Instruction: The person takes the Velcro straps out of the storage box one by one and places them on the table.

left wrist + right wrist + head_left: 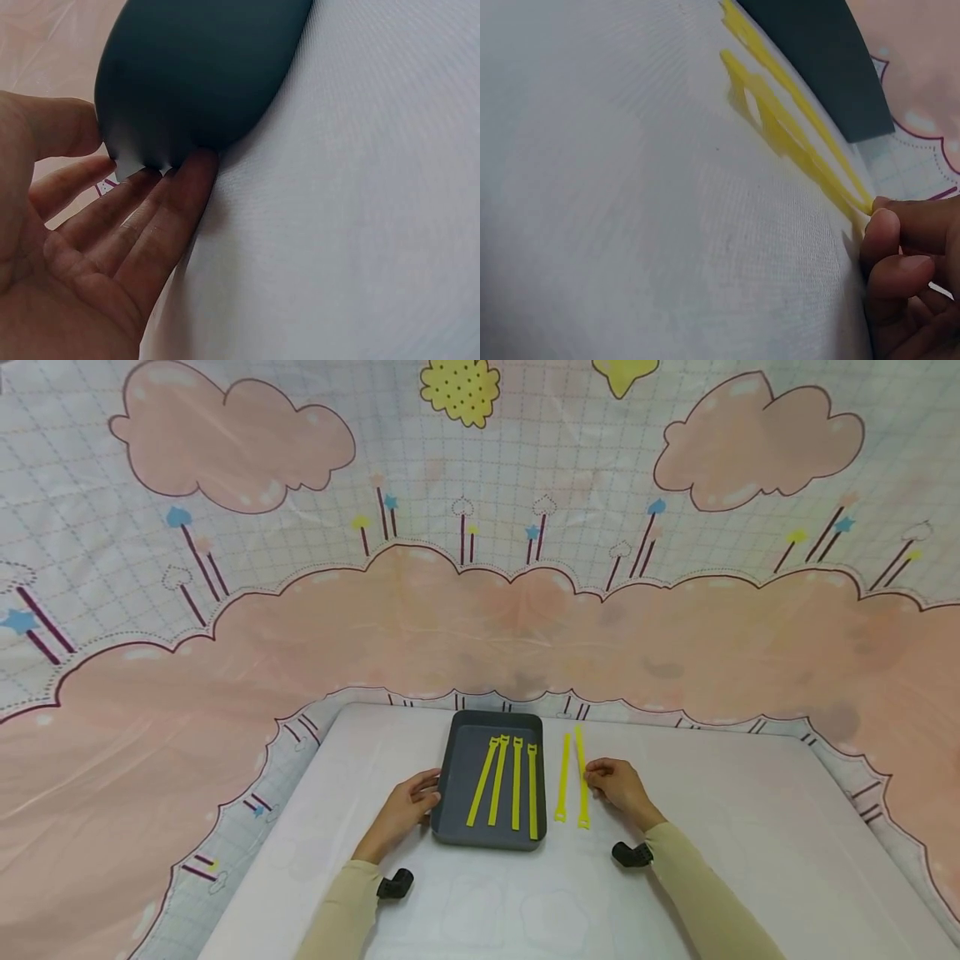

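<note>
1. White surface (495, 910) carries dark tray (463, 760) of 4 yellow straps (516, 789).
2. Left grip (402, 810), fingers extended, touches the tray's side, probably steadying it.
3. Right grip (621, 787) pinches a loose strap (582, 802), likely for control; a 2nd strap (563, 777) lies between it and tray.

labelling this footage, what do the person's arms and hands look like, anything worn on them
Both arms wear plain long sleeves in pale beige, the left sleeve and right sleeve ending near the wrist. A small black, rounded left wrist camera and matching right wrist camera sit there. The left hand and right hand wear no gloves; no cables show.
</note>
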The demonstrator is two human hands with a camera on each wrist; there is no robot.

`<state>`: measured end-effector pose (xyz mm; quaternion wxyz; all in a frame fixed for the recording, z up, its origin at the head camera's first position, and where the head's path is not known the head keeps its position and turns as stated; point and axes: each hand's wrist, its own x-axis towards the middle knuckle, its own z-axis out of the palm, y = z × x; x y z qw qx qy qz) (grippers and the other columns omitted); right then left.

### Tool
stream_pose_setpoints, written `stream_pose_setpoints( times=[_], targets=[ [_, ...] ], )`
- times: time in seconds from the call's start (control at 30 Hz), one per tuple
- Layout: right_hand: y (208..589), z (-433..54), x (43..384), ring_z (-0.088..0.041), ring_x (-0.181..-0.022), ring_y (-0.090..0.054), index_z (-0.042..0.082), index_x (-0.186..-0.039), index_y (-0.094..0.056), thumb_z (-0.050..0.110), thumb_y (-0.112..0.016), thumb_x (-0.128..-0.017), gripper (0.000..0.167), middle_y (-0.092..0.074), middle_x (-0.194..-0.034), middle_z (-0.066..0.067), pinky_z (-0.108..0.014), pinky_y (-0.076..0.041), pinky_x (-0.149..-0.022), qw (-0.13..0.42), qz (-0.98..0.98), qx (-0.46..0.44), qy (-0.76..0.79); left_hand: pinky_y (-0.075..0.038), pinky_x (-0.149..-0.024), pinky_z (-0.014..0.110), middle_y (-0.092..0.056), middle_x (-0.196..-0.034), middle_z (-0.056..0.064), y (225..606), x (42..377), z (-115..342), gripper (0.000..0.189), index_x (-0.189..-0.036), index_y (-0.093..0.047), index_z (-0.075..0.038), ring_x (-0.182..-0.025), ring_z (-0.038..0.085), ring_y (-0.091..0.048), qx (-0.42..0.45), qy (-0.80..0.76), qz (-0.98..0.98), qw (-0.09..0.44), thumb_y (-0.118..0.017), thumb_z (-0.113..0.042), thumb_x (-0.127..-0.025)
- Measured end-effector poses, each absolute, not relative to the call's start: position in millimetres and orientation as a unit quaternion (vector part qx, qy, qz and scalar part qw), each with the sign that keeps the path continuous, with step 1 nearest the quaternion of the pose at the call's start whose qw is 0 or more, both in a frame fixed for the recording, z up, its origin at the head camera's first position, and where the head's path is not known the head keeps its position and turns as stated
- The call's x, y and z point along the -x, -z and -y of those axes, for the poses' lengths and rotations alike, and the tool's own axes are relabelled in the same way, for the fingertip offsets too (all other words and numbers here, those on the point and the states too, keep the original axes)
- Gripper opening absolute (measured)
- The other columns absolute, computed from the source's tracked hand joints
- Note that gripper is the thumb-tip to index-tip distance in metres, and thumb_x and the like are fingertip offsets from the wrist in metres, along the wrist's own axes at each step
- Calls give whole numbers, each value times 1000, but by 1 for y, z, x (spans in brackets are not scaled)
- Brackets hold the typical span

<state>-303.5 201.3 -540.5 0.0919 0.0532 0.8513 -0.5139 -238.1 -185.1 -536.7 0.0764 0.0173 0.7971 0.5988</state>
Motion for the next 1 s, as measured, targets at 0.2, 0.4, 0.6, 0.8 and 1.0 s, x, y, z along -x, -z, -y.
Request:
stream_pose_setpoints(
  times=[0.2, 0.4, 0.6, 0.8, 1.0],
  targets=[
    [539, -202, 302, -11, -59, -56, 0, -113, -66, 13, -67, -93, 24, -62, -82, -4, -23, -44, -49, 77, -856, -54, 508, -57, -73, 36, -53, -142, 24, 537, 238, 184, 50, -145, -46, -7, -122, 37, -60, -22, -607, -791, 72, -58, -4, -97],
    [538, -202, 297, -12, -60, -56, 0, -117, -64, 14, -65, -94, 27, -63, -81, -4, -24, -44, -51, 72, -850, -60, 519, -57, -74, 37, -53, -142, 24, 538, 237, 184, 50, -145, -47, -7, -122, 37, -60, -22, -610, -789, 70, -58, -5, -97],
    [544, -207, 297, -13, -62, -56, -1, -117, -63, 15, -63, -96, 26, -64, -84, -6, -25, -46, -53, 61, -834, -51, 546, -57, -75, 37, -54, -141, 24, 538, 238, 184, 50, -145, -47, -7, -123, 37, -59, -23, -608, -791, 67, -59, -5, -97],
    [548, -212, 296, -13, -68, -59, -2, -116, -63, 15, -65, -95, 27, -65, -89, -7, -25, -51, -58, 49, -809, -37, 585, -57, -75, 36, -54, -141, 24, 538, 238, 184, 50, -145, -47, -6, -123, 37, -59, -23, -606, -792, 70, -59, -5, -97],
    [544, -210, 288, -13, -72, -60, -4, -118, -62, 16, -65, -96, 30, -64, -91, -7, -25, -52, -62, 48, -799, -37, 598, -57, -76, 37, -53, -142, 24, 536, 236, 184, 49, -145, -47, -6, -124, 38, -58, -15, -601, -796, 71, -58, -5, -97]
  ],
)
